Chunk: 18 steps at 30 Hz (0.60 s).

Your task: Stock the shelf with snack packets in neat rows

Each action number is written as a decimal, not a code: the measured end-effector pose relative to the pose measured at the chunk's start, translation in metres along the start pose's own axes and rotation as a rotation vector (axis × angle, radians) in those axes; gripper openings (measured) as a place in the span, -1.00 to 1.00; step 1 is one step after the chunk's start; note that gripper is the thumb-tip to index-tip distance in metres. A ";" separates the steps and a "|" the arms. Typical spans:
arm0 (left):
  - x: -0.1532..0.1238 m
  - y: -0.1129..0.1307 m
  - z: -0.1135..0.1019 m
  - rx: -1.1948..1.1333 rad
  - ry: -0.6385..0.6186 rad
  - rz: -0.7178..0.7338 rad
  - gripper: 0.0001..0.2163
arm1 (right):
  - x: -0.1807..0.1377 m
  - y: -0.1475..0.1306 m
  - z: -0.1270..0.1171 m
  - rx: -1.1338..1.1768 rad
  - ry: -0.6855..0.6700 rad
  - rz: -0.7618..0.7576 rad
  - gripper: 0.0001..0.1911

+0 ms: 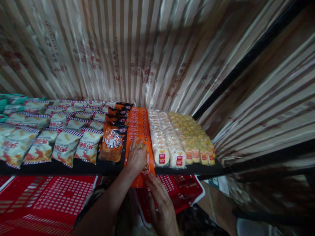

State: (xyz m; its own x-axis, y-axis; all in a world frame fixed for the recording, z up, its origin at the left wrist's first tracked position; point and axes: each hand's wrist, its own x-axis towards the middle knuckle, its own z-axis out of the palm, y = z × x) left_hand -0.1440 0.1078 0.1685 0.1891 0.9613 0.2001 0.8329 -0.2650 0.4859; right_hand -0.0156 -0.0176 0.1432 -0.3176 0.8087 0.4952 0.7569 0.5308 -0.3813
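Orange snack packets [134, 122] overlap in a column on the black shelf. My left hand [136, 156] lies over the front orange packet [148, 160], fingers stretched forward on its face; a small yellow spot shows near one finger. The packet's lower end hangs past the shelf edge. There my right hand [161, 203] touches it with long, outstretched fingers, the thumb lower and apart. To the left of the column stand black-and-orange snack bags [112, 144]. On its right are clear-wrapped round white crackers [161, 158] with red labels.
White snack bags with striped edges [64, 147] fill the shelf's left side. Small yellow packets [197, 144] stand at its right end. Below are red plastic baskets [66, 193]. Striped, printed sheeting [137, 49] hangs behind, and a black bar [236, 72] slants at right.
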 end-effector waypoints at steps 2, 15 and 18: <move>-0.002 0.001 -0.002 -0.002 -0.002 0.000 -0.65 | 0.001 0.003 -0.001 0.016 0.071 0.026 -0.54; -0.016 -0.009 -0.006 -0.081 0.101 -0.085 -0.63 | -0.006 0.044 -0.006 0.541 0.444 0.839 -0.52; -0.024 -0.009 -0.007 -0.081 0.113 -0.073 -0.63 | -0.012 0.045 0.000 0.592 0.456 0.905 -0.46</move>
State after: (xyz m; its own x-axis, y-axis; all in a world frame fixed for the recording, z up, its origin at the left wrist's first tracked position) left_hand -0.1596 0.0869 0.1656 0.0660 0.9650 0.2539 0.7965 -0.2042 0.5692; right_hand 0.0227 -0.0030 0.1205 0.5253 0.8496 0.0460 0.1802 -0.0583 -0.9819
